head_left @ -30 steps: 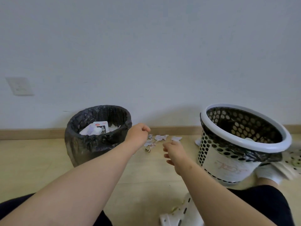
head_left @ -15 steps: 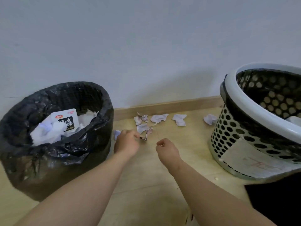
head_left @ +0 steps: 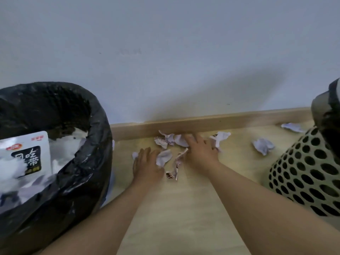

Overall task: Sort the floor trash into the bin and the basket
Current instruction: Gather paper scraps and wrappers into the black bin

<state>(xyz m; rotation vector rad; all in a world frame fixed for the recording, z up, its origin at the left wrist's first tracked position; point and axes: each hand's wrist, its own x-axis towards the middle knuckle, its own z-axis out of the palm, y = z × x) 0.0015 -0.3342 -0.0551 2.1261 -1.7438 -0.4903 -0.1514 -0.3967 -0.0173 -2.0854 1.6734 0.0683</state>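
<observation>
Several crumpled white paper scraps (head_left: 172, 139) lie on the wooden floor by the skirting board. My left hand (head_left: 147, 165) lies flat on the floor with fingers straight, touching a paper scrap (head_left: 163, 157) at its right side. My right hand (head_left: 201, 151) is spread flat over the scraps near the wall. A torn wrapper strip (head_left: 175, 167) lies between the two hands. The bin (head_left: 95, 144), lined with a black bag, stands at the left and holds white paper and a printed packet (head_left: 27, 155). The perforated basket (head_left: 305, 173) stands at the right edge.
Another crumpled paper (head_left: 263, 146) lies on the floor near the basket, and one more scrap (head_left: 292, 127) sits behind it by the skirting board (head_left: 211, 122). The grey wall rises just beyond.
The view has moved closer and lower to the floor. Both hands reached forward and flattened from curled to spread, the right one now over the scraps by the wall.
</observation>
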